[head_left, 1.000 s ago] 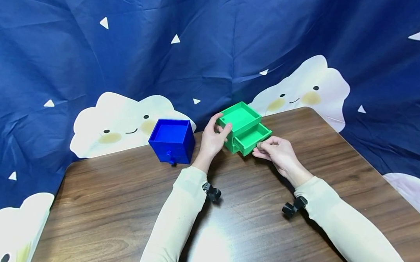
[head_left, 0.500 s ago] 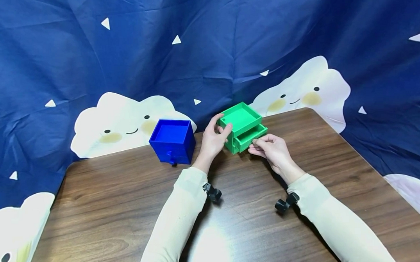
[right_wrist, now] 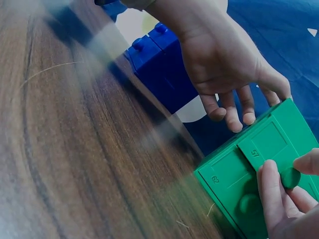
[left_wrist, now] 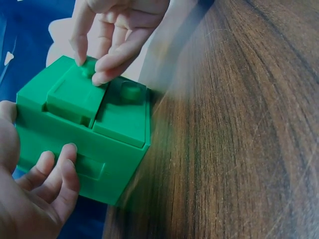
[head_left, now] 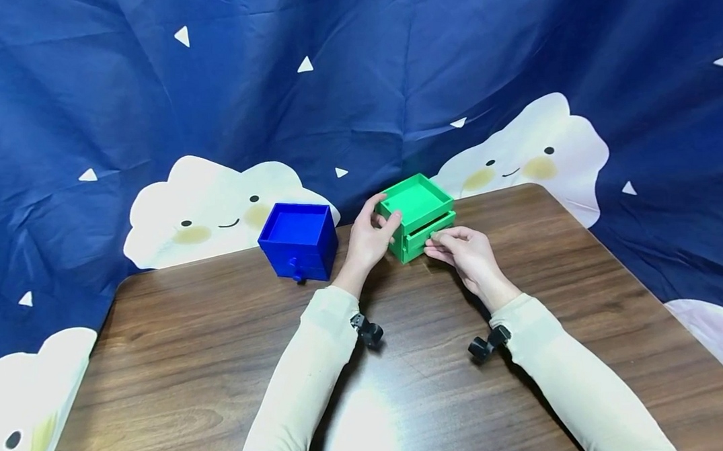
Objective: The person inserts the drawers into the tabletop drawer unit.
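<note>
A small green drawer box [head_left: 415, 199] with a shallow open tray on top stands toward the back of the table. My left hand [head_left: 367, 240] holds it at its left side, the thumb by the front corner and the index finger farther back along the upper edge. My right hand [head_left: 470, 256] is at the front, where thumb and fingers pinch the round knob [right_wrist: 290, 178] of the upper drawer [left_wrist: 75, 94]. That drawer stands slightly out from the box, a narrow dark gap showing above it. The lower drawer [left_wrist: 122, 117], with its own knob, sits flush.
Left of my left hand stands a matching blue drawer box [head_left: 298, 245], its knobs facing front. The brown wood-grain table [head_left: 222, 366] reaches back to a dark blue cloth [head_left: 355, 84] printed with clouds. Each sleeve carries a black clip at the wrist.
The upper green drawer has slid inward from well out to nearly closed, my right hand moving back and left with its knob. My left hand has stayed on the box.
</note>
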Action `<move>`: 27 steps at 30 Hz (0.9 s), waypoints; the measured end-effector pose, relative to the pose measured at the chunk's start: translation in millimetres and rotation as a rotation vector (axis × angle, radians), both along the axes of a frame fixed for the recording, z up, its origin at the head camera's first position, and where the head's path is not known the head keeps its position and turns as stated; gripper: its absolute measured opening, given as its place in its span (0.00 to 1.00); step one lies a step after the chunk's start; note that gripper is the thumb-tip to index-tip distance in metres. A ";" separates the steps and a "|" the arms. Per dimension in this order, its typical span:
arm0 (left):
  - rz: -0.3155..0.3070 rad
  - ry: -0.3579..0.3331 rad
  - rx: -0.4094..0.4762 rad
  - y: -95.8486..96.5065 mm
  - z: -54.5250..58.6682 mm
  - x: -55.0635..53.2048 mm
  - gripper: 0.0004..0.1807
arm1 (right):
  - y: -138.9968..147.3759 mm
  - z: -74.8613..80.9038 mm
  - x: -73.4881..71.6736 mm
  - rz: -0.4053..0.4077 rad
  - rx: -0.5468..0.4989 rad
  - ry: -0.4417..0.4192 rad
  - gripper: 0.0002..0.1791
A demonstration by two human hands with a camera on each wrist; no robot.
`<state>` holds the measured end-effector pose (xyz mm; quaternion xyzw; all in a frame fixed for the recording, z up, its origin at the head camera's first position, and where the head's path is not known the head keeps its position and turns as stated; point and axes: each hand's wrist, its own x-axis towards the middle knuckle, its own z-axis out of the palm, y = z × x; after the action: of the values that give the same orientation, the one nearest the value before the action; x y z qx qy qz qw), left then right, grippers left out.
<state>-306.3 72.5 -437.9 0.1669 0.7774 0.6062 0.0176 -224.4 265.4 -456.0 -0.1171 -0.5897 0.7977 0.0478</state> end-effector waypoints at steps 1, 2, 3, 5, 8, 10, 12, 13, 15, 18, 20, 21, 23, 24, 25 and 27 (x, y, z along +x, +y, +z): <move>0.002 0.000 -0.001 0.0 -0.2 0.4 0.29 | 0.1 0.2 0.0 0.002 -0.003 -0.003 0.03; 0.003 0.000 0.000 0.1 -0.5 0.9 0.29 | 0.1 0.5 0.1 0.003 -0.009 -0.005 0.03; 0.005 0.001 -0.001 0.3 -0.7 1.3 0.29 | 0.1 0.8 0.3 0.007 -0.012 -0.007 0.04; 0.006 0.002 0.000 0.6 -1.2 2.3 0.29 | 0.3 1.1 0.7 0.009 -0.020 -0.008 0.05; -0.004 0.001 0.003 1.8 -1.2 4.4 0.29 | 1.1 1.5 1.7 0.011 -0.027 -0.011 0.07; -0.009 -0.001 0.005 2.1 -1.0 5.5 0.29 | 1.7 1.6 2.0 0.013 -0.026 -0.011 0.07; -0.011 -0.001 0.005 2.3 -0.6 6.2 0.29 | 2.1 1.9 2.1 0.013 -0.030 -0.013 0.07; -0.009 0.000 0.005 2.3 -0.5 6.2 0.29 | 2.6 2.0 2.0 0.018 -0.034 -0.009 0.06; -0.010 0.002 0.002 2.2 -0.2 6.3 0.29 | 3.0 2.1 1.7 0.023 -0.040 -0.004 0.05; -0.012 0.007 0.005 2.1 0.3 6.1 0.29 | 3.2 1.9 1.1 0.026 -0.048 0.002 0.05; -0.015 0.007 0.008 1.9 0.2 6.1 0.29 | 3.2 1.8 1.1 0.027 -0.050 -0.003 0.05; -0.016 0.007 0.011 1.9 -0.1 6.0 0.29 | 3.3 2.0 1.4 0.027 -0.050 -0.009 0.05; -0.016 0.003 0.012 1.7 -0.6 6.1 0.29 | 4.1 2.3 2.4 0.036 -0.058 -0.017 0.07; -0.016 -0.001 0.009 1.7 -1.1 6.2 0.30 | 4.7 2.4 3.2 0.043 -0.065 -0.025 0.08; -0.016 -0.006 0.005 1.6 -1.5 6.3 0.30 | 5.3 2.9 4.2 0.051 -0.073 -0.032 0.10; -0.019 -0.012 -0.002 0.3 -1.7 5.9 0.31 | 6.0 3.9 5.9 0.072 -0.089 -0.047 0.14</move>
<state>-300.4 72.8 -439.6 0.1704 0.7764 0.6061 0.0282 -218.5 271.3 -452.1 -0.1167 -0.5586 0.8212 0.0000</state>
